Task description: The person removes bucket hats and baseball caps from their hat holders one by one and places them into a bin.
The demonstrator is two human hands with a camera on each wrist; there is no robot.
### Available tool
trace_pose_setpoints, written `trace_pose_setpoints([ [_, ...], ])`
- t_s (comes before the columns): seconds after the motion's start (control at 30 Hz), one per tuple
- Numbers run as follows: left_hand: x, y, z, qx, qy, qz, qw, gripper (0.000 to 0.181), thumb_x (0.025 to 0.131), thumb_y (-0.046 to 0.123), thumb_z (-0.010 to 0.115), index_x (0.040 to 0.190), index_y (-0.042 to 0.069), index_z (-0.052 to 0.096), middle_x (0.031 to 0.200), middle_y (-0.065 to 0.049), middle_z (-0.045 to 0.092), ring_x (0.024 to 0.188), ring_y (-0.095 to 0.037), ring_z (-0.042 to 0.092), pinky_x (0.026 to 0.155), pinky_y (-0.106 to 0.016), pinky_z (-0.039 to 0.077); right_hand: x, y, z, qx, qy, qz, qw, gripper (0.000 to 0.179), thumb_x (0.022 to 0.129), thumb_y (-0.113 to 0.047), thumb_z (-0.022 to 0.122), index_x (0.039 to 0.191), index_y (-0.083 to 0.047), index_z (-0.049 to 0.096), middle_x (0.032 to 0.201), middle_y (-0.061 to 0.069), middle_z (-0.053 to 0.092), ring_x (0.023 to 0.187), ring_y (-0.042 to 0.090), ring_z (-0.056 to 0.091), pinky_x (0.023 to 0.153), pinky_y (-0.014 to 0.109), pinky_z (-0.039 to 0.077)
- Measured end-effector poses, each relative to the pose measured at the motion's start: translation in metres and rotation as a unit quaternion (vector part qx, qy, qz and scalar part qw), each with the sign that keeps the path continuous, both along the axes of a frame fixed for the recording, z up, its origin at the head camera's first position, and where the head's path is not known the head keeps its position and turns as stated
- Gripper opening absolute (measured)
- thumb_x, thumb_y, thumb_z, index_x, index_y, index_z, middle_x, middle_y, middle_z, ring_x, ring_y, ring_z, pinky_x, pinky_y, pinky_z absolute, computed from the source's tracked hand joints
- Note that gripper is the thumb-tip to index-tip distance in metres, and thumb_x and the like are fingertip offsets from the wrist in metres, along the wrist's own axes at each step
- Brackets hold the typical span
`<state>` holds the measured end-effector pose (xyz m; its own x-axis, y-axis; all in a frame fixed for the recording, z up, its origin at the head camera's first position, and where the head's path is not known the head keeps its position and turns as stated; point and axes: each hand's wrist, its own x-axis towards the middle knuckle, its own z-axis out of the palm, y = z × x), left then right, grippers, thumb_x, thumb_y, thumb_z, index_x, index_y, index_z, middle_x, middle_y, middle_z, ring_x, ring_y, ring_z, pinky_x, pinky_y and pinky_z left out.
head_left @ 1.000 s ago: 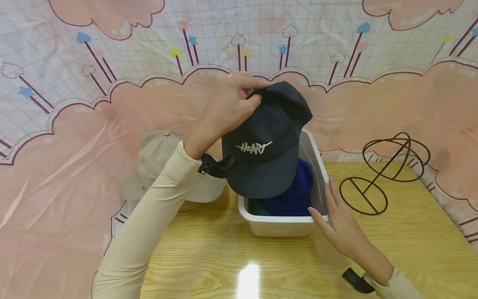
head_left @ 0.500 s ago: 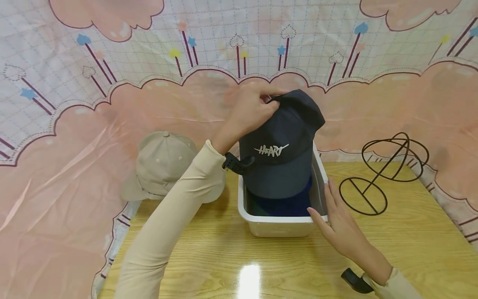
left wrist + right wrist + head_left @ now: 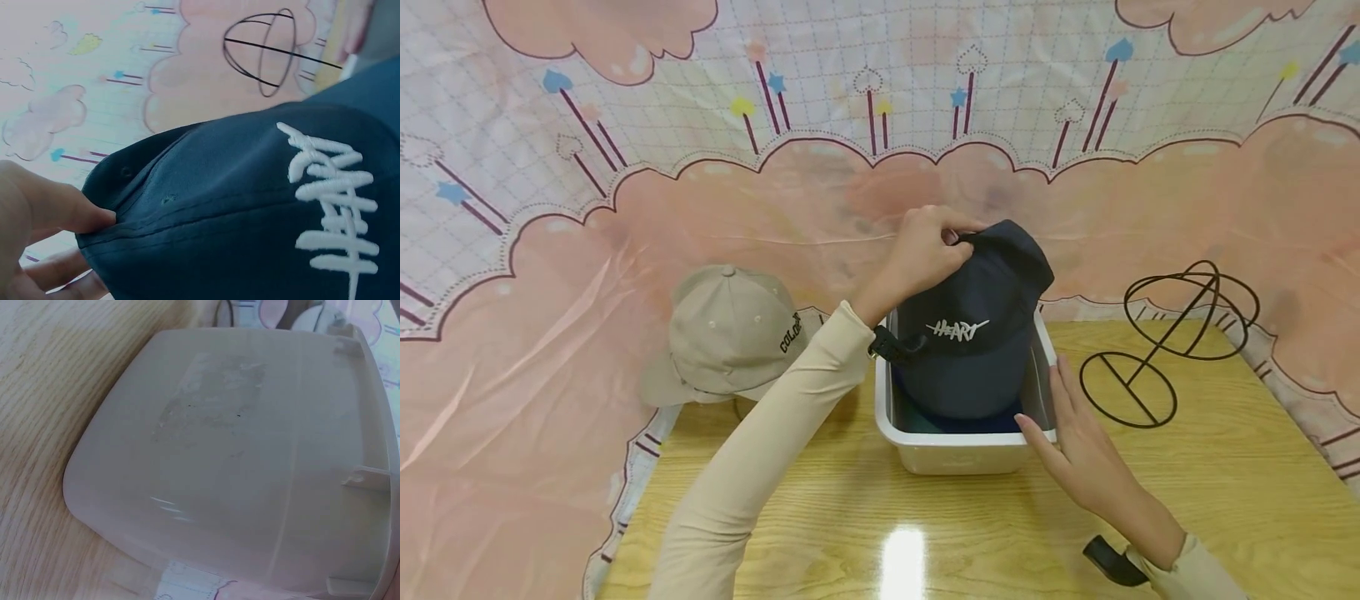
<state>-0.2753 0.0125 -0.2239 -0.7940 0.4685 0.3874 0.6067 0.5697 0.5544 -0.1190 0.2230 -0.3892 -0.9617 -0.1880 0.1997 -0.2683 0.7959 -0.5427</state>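
A navy baseball cap [image 3: 966, 287] with white "HEART" lettering hangs brim down, its lower part inside a white plastic bin [image 3: 962, 439]. My left hand [image 3: 925, 254] pinches the top of its crown. In the left wrist view, the thumb and fingers of that hand [image 3: 47, 215] grip the fabric near the cap's [image 3: 206, 181] crown seam. Blue fabric [image 3: 1000, 421] shows beneath the brim in the bin. My right hand [image 3: 1086, 450] rests against the bin's front right corner with its fingers fairly straight. The right wrist view shows the bin's outer wall [image 3: 212, 444]; the hand is out of that view.
A beige cap [image 3: 726, 329] with dark lettering sits on the wooden table [image 3: 820, 533], left of the bin. To the right lies a black wire stand [image 3: 1161, 346] tipped on its side. A patterned cloth [image 3: 880, 183] hangs behind.
My left hand has moved right and down, lowering the navy cap deeper into the bin. More of the beige cap shows now. My right hand stays at the bin's corner.
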Motion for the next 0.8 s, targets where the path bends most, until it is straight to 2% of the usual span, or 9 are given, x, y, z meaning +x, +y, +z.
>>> trace_pose_setpoints([
  [0.17,-0.003,0.000,-0.020,-0.020,-0.019,0.006,0.9996,0.033,0.084,0.005,0.061,0.114,0.014,0.071,0.101,-0.003,0.068,0.072,-0.013,0.050,0.063,-0.020,0.037,0.000,0.000,0.001,-0.002,0.001,0.001,1.0000,0.081,0.097,-0.041,0.048,0.150,0.001,0.003,0.157,0.008,-0.009,0.136,0.043,0.024,0.095,0.062,0.034],
  [0.3,-0.005,0.001,-0.035,-0.037,-0.031,0.003,0.9988,0.033,0.083,0.003,0.061,0.113,0.012,0.072,0.097,-0.004,0.067,0.072,-0.014,0.049,0.061,-0.020,0.036,0.000,0.000,0.000,-0.003,0.000,0.000,1.0000,0.081,0.097,-0.041,0.048,0.150,0.002,0.004,0.157,0.008,-0.010,0.137,0.043,0.021,0.095,0.062,0.034],
  [0.37,-0.005,0.001,-0.041,-0.046,-0.038,0.003,0.9982,0.034,0.082,0.001,0.060,0.112,0.012,0.072,0.099,-0.005,0.067,0.073,-0.016,0.050,0.060,-0.020,0.036,0.000,0.000,0.000,-0.003,0.000,0.001,1.0000,0.080,0.098,-0.041,0.048,0.150,0.002,0.004,0.157,0.008,-0.010,0.135,0.043,0.026,0.093,0.061,0.037],
  [0.5,-0.005,-0.003,-0.050,-0.070,-0.050,0.019,0.9961,0.034,0.081,0.001,0.060,0.111,0.010,0.072,0.108,-0.006,0.067,0.089,-0.019,0.060,0.066,-0.022,0.041,0.001,-0.001,0.000,-0.005,0.002,0.003,1.0000,0.080,0.098,-0.040,0.048,0.150,0.001,0.004,0.157,0.008,-0.010,0.131,0.043,0.033,0.090,0.059,0.040],
  [0.6,-0.005,-0.007,-0.055,-0.078,-0.065,0.033,0.9943,0.032,0.082,0.000,0.060,0.109,0.008,0.072,0.111,-0.007,0.067,0.103,-0.020,0.061,0.073,-0.024,0.045,0.001,-0.001,0.000,-0.008,0.003,0.004,1.0000,0.079,0.098,-0.039,0.048,0.150,0.001,0.004,0.157,0.008,-0.010,0.132,0.044,0.031,0.092,0.061,0.038],
  [0.67,-0.005,-0.009,-0.058,-0.081,-0.074,0.041,0.9931,0.031,0.082,0.000,0.059,0.109,0.008,0.072,0.110,-0.007,0.068,0.104,-0.020,0.061,0.073,-0.025,0.046,0.001,-0.001,0.000,-0.008,0.001,0.004,1.0000,0.080,0.098,-0.039,0.048,0.150,0.001,0.004,0.157,0.008,-0.011,0.134,0.045,0.026,0.094,0.062,0.035],
  [0.8,-0.007,-0.010,-0.064,-0.080,-0.075,0.053,0.9925,0.030,0.083,0.002,0.060,0.110,0.008,0.072,0.111,-0.007,0.068,0.104,-0.020,0.061,0.068,-0.025,0.044,0.001,-0.001,0.001,-0.006,0.001,0.004,1.0000,0.079,0.098,-0.038,0.048,0.150,0.001,0.003,0.157,0.008,-0.011,0.131,0.045,0.032,0.092,0.062,0.037],
])
